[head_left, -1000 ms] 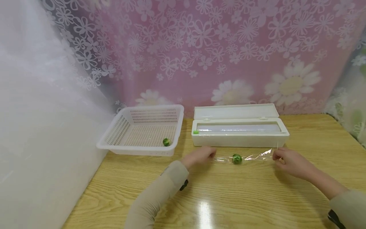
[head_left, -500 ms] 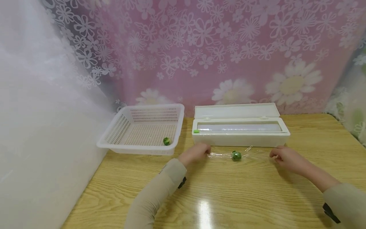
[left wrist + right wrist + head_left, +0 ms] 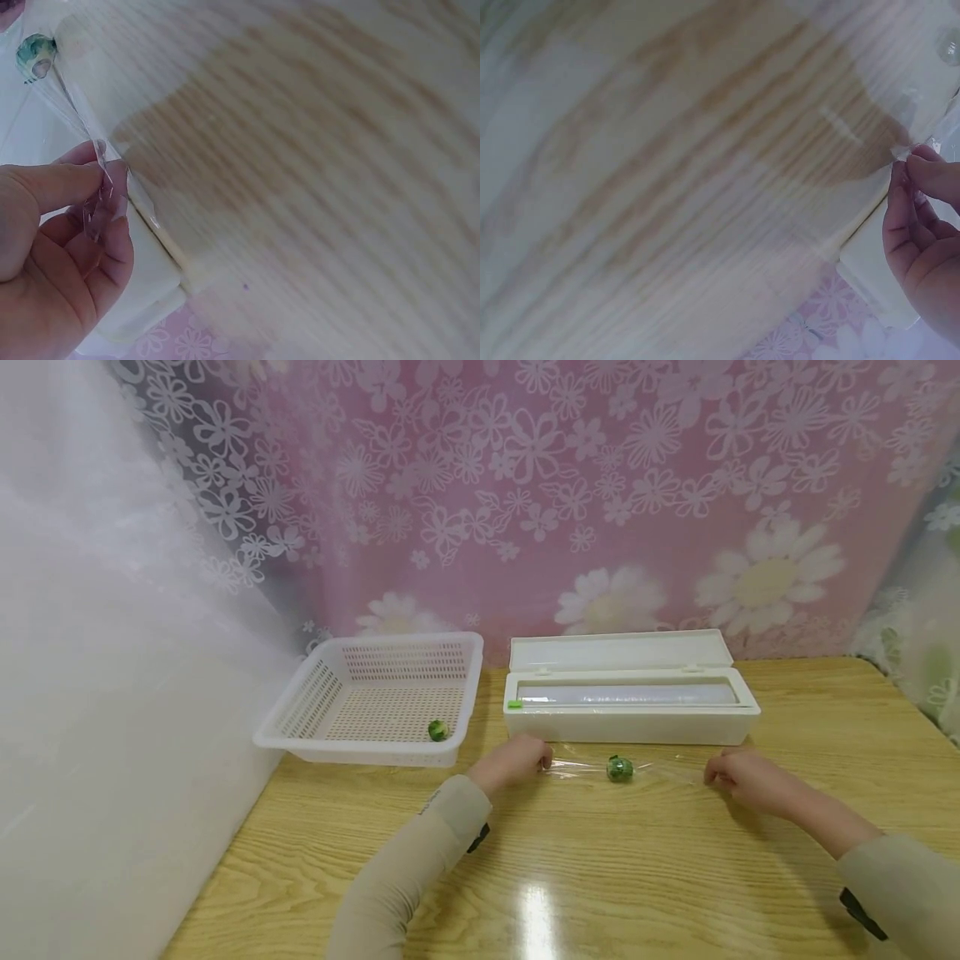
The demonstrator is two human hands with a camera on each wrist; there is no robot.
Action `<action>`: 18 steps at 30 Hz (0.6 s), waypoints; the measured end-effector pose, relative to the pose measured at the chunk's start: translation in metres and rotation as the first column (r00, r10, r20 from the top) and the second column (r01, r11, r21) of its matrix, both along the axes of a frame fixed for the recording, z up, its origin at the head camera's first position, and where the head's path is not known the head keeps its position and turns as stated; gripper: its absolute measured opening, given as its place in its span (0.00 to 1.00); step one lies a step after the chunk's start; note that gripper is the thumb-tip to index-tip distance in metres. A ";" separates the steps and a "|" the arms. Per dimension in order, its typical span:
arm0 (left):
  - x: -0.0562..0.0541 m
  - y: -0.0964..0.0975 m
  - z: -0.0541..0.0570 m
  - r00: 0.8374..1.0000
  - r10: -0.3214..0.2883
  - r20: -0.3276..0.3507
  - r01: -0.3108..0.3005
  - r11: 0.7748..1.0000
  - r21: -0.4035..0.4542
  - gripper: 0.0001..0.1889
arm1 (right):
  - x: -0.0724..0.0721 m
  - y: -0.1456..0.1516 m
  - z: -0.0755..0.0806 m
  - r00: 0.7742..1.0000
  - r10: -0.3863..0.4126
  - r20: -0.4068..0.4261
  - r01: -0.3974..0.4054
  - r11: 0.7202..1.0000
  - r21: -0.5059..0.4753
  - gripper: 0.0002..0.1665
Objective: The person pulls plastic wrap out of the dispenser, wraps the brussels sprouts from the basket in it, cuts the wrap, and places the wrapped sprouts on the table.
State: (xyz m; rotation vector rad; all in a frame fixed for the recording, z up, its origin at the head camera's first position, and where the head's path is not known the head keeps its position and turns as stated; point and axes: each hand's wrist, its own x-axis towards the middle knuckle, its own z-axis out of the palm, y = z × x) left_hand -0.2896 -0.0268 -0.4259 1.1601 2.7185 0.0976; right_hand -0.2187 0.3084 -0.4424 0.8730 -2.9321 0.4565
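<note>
A Brussels sprout (image 3: 619,768) is wrapped in clear plastic film (image 3: 573,767), whose ends stretch out to both sides. My left hand (image 3: 516,762) pinches the film's left end between thumb and fingers; the left wrist view shows the gathered film (image 3: 96,195) running from those fingertips to the sprout (image 3: 36,57). At the right end, my right hand (image 3: 753,779) pinches the film between thumb and index finger, as the right wrist view shows at its fingertips. Both hands are just above the table, in front of the white film box.
The white film dispenser box (image 3: 632,727) stands behind the hands with its lid raised, a film roll (image 3: 626,695) inside and a green slider (image 3: 515,704) on its edge. Left of it, a white basket (image 3: 367,748) holds another sprout (image 3: 438,730). A pink flowered curtain (image 3: 480,527) hangs behind.
My left hand has shifted slightly left, and my right hand slightly left and inward. The film between them has narrowed into tighter strands, and the wrapped sprout has moved slightly back.
</note>
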 end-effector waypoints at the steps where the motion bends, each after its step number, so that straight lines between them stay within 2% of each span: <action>1: 0.000 0.000 0.000 1.000 0.001 -0.003 -0.001 1.000 -0.006 0.08 | 0.000 0.000 0.000 1.000 -0.006 0.000 0.006 1.000 0.009 0.11; 4: 0.002 0.001 -0.001 1.000 0.009 -0.018 -0.009 1.000 -0.021 0.06 | -0.001 -0.001 0.000 1.000 -0.013 -0.012 0.014 0.999 0.050 0.11; 7: 0.004 0.003 0.000 0.997 0.000 -0.080 -0.004 0.999 -0.053 0.04 | 0.000 -0.002 0.000 0.995 0.010 -0.104 0.001 0.995 0.102 0.12; 9: 0.007 0.004 0.001 0.990 -0.020 -0.138 0.007 0.996 -0.090 0.05 | 0.001 -0.003 -0.001 0.976 0.058 -0.211 -0.034 0.993 0.114 0.14; 11: 0.009 0.004 0.002 0.980 -0.047 -0.195 0.021 0.991 -0.132 0.05 | 0.001 -0.004 -0.002 0.939 0.120 -0.323 -0.086 0.989 0.117 0.17; 12: 0.010 0.004 0.003 0.975 -0.059 -0.213 0.028 0.989 -0.148 0.06 | 0.001 -0.005 -0.002 0.925 0.147 -0.349 -0.113 0.987 0.117 0.18; 13: 0.010 0.004 0.003 0.974 -0.066 -0.218 0.033 0.987 -0.155 0.06 | 0.001 -0.005 -0.002 0.920 0.168 -0.354 -0.134 0.984 0.120 0.18; 14: 0.010 0.004 0.002 0.975 -0.070 -0.211 0.037 0.988 -0.153 0.06 | 0.002 -0.005 -0.002 0.923 0.181 -0.339 -0.147 0.982 0.122 0.19; 16: 0.009 0.002 0.000 0.980 -0.072 -0.186 0.046 0.989 -0.137 0.06 | 0.004 -0.006 -0.001 0.949 0.180 -0.259 -0.151 0.980 0.129 0.17; 18: 0.006 0.000 -0.002 0.984 -0.078 -0.158 0.059 0.991 -0.121 0.07 | 0.006 -0.005 0.000 0.977 0.146 -0.157 -0.125 0.983 0.136 0.14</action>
